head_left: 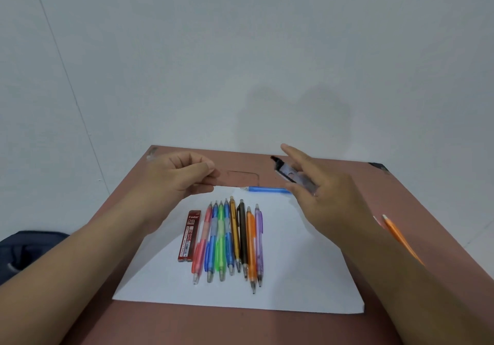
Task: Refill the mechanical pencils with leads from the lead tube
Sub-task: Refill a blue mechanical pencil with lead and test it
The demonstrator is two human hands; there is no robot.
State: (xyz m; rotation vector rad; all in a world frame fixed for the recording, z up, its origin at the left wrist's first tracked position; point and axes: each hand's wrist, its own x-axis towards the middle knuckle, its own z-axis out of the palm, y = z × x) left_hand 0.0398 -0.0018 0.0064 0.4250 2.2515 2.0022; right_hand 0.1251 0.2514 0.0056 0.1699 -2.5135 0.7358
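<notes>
Currently my right hand (324, 192) is gripping a dark, blurred object I cannot identify; my left hand (177, 176) is curling, pinching nothing I can resolve. Red rectangular lead tube (189, 235) is lying beside the row of coloured plastic mechanical pencils (230, 240) on white paper (294, 277), presumably staged within reach.

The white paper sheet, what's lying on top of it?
On the white paper sheet lie a red lead tube and eight mechanical pencils in a row. The arms cover its upper corners.
</notes>
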